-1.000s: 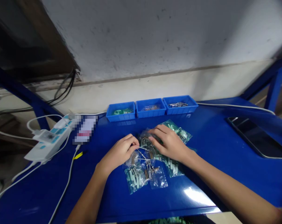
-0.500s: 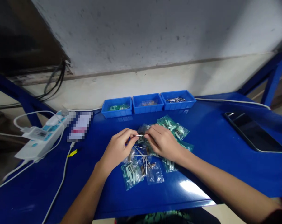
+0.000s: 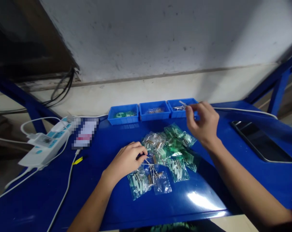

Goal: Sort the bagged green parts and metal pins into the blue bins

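Note:
My right hand is raised in front of the right-hand blue bin. Pinched between its thumb and finger is a slim, pale metal pin, its tip pointing up and left over the bin. My left hand rests low over the table, thumb and forefinger curled together; anything between them is too small to make out. Just by its fingertips lie several loose silvery pins with thicker ends, on top of small clear bags. A green-tinted bag of pale plugs lies below the left hand.
More small bags are piled at centre. The left blue bin holds green bags, the middle blue bin brownish pieces. A phone lies right. A white power strip with cables stands left, beside a blurred-out screen.
My right hand has left the left hand and moved up and right to the right-hand bin with a pin. The left hand has stayed near the loose pins, slightly lower.

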Tool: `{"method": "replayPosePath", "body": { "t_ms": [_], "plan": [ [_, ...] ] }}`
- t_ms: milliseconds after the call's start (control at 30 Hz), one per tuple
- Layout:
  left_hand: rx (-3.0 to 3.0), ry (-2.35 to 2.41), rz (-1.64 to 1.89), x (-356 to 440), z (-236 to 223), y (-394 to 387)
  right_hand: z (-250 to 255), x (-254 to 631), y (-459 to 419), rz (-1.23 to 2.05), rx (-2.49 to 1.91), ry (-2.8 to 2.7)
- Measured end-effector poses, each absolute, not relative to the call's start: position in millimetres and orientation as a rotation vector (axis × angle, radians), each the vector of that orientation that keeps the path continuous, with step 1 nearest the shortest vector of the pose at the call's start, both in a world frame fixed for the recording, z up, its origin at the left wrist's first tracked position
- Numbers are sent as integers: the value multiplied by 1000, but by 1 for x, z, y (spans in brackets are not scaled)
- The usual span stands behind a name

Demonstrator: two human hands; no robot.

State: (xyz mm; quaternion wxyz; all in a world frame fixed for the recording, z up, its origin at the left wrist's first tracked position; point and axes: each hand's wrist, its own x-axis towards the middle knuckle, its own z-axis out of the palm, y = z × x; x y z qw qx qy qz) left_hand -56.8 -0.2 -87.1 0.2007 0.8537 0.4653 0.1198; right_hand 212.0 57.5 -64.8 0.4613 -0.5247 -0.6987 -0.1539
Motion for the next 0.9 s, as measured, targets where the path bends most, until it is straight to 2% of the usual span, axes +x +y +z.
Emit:
{"method": "replayPosePath", "body": {
  "t_ms": [67,167,433,900],
  "plan": [
    [2400,1289,301,-57,-88,0,-69,229,69,-437,-1500,-1625],
    [2431,1327,281,-54,-87,-1,-84,229,68,-358,-1633,-1705],
    [2446,1436,286,-61,-88,7,-94,157,23,171,-1111,-2267],
    [2427,1308,221,-70,-87,6,-100,146,12,248,-1002,-2440]
  ]
}}
